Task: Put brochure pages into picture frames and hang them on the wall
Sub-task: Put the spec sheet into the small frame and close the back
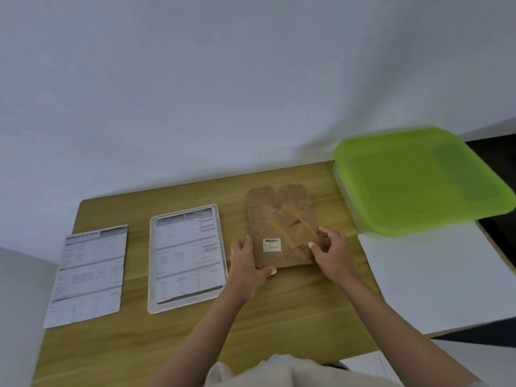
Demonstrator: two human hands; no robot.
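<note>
A brown backing board [279, 219] with a barcode label and a stand flap lies on the wooden table [195, 339]. My left hand [247, 265] grips its near left corner, thumb under the edge. My right hand [332, 254] pinches its right side near the flap. To the left lies a white picture frame [152, 261], face up, with a printed brochure page [187, 255] in it. A loose brochure page [89, 275] headed "SPECIFICATION" lies further left near the table's left edge.
A clear box with a green lid [418, 182] stands at the back right, overhanging a white surface [435, 280] beside the table. A plain pale wall [223, 79] rises behind the table. Light clothing shows at the bottom edge.
</note>
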